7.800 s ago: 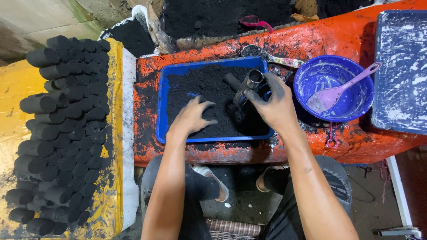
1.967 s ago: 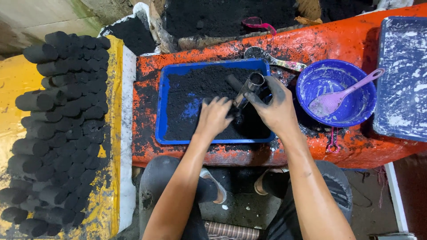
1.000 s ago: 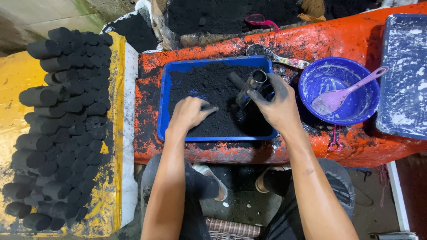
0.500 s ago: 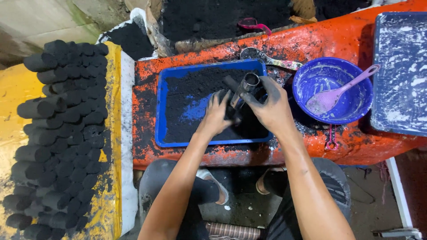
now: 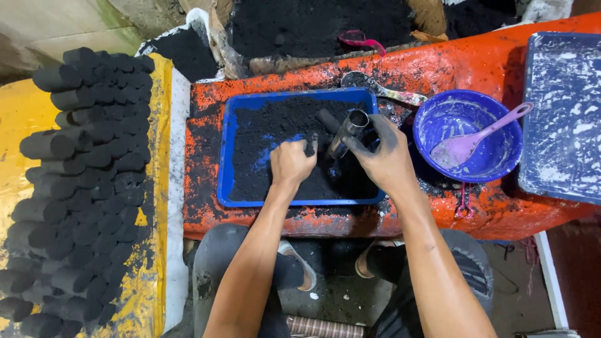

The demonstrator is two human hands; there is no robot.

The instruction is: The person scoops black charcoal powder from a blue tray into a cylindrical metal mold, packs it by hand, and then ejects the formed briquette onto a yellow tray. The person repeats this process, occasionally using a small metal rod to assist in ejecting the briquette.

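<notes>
Metal tube, short and shiny, standing tilted in the right half of the blue tray, open mouth facing up, lower end sinking into the black powder. Being gripped around its side by the right hand, blackened fingers wrapping it firmly. Leaning against it on the far side, a dark rod, partly hidden. Just beside the tube on the near left, the left hand curling into a loose fist on the powder, fingertips pinching a clump of it; blue tray floor showing in streaks next to the knuckles. Resting under everything, an orange bench, paint chipped and smeared black. Sitting to the right of the tray, a blue bowl coated in pale paste, holding a lilac spoon. Lying behind the tray, a metal spoon loaded with powder. Filling the far right edge, a dark board streaked white. Stacking up well apart on the left, black cylindrical briquettes over a yellow surface.
</notes>
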